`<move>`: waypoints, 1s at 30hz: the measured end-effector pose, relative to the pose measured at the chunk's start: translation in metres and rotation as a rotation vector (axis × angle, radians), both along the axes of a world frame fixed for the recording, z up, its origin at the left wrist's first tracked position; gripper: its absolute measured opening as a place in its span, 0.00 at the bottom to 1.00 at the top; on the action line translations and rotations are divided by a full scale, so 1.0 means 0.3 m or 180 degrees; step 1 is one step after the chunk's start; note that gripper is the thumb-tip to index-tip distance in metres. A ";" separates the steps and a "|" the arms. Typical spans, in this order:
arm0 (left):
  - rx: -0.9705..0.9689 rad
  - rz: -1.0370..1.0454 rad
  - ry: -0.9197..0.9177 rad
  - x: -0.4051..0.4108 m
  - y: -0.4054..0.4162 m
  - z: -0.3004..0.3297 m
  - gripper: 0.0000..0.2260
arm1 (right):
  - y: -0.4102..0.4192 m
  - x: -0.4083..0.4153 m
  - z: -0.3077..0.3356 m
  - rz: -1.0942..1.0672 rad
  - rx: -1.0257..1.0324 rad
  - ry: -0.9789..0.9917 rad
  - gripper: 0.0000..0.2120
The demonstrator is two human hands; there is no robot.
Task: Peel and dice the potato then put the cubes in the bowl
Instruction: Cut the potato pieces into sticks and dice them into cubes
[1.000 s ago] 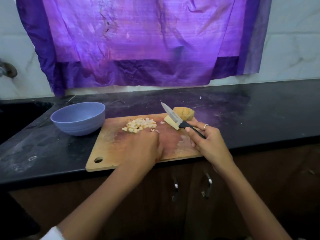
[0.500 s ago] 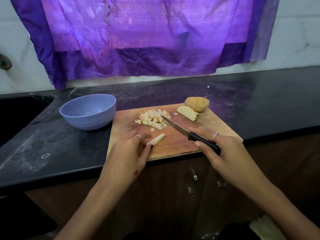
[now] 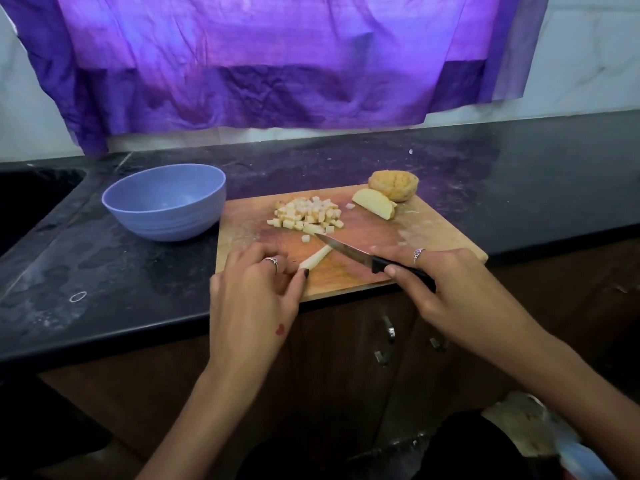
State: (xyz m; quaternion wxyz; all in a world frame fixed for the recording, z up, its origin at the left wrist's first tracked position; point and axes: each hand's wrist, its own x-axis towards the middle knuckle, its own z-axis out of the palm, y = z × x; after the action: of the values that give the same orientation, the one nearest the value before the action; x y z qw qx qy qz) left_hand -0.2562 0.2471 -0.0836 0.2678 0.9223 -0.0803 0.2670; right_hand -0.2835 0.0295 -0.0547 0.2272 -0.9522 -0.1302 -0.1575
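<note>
Looking down, I see the black desk (image 3: 104, 271), cutting board (image 3: 446, 233), empty blue bowl (image 3: 164, 202); my right hand (image 3: 450, 282) grips the knife (image 3: 353, 252), left hand (image 3: 256, 292) fingers pinching a potato strip (image 3: 317, 258) beside the cubes (image 3: 306, 213).

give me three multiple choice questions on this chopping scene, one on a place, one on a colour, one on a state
1. Where is the pile of potato cubes?
A. in the bowl
B. on the cutting board
C. in the sink

2. What colour is the bowl?
A. blue
B. red
C. white

3. What is the right hand doing?
A. resting flat on the counter
B. lifting the bowl
C. holding the knife by its black handle

Key:
1 B, the cubes lie on the wooden cutting board, and what shows of the bowl's inside holds none.
2 A, the bowl beside the board is light blue.
3 C, its fingers curl round the handle of the knife, the blade lying over the potato strip that the left hand pinches.
</note>
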 end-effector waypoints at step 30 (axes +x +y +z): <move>-0.0096 0.0150 -0.0025 -0.010 -0.020 -0.001 0.07 | -0.011 -0.010 0.031 0.0129 -0.0787 -0.0417 0.17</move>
State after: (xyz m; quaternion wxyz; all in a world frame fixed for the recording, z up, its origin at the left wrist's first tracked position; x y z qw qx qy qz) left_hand -0.2591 0.2412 -0.0838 0.2749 0.9187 -0.0556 0.2780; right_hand -0.2866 0.0261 -0.0454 0.1022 -0.9577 -0.1824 -0.1975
